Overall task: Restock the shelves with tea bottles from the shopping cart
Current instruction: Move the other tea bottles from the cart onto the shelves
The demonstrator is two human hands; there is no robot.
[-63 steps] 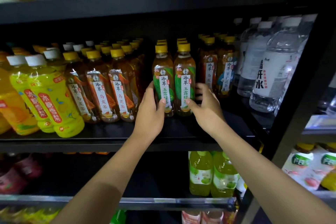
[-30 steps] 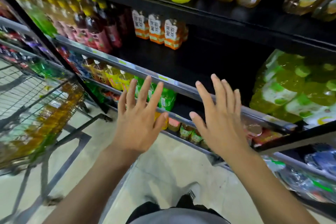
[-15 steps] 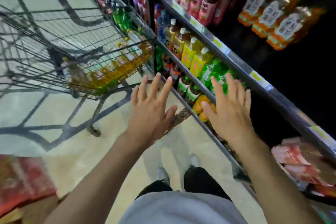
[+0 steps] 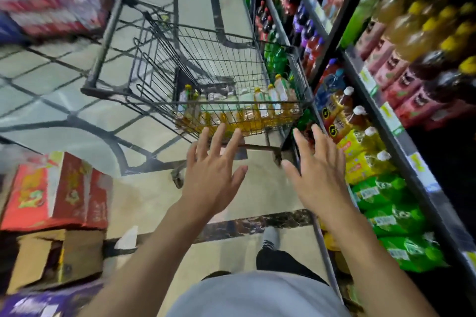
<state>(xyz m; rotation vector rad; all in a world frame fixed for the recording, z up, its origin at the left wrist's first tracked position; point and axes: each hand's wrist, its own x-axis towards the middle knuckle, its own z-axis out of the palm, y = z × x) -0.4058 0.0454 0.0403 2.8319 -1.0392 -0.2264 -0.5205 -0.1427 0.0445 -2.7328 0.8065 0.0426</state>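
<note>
Wire shopping cart (image 4: 206, 64) now nearer both empty hands (image 4: 265, 177).

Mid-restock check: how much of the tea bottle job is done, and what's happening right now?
Done: nothing in this view confirms placed bottles. In hand: nothing; the left hand and right hand are open and empty, stretched toward the grey wire shopping cart. Left: a row of yellow-capped amber tea bottles lies in the cart, waiting to go onto the dark metal shelves.
</note>
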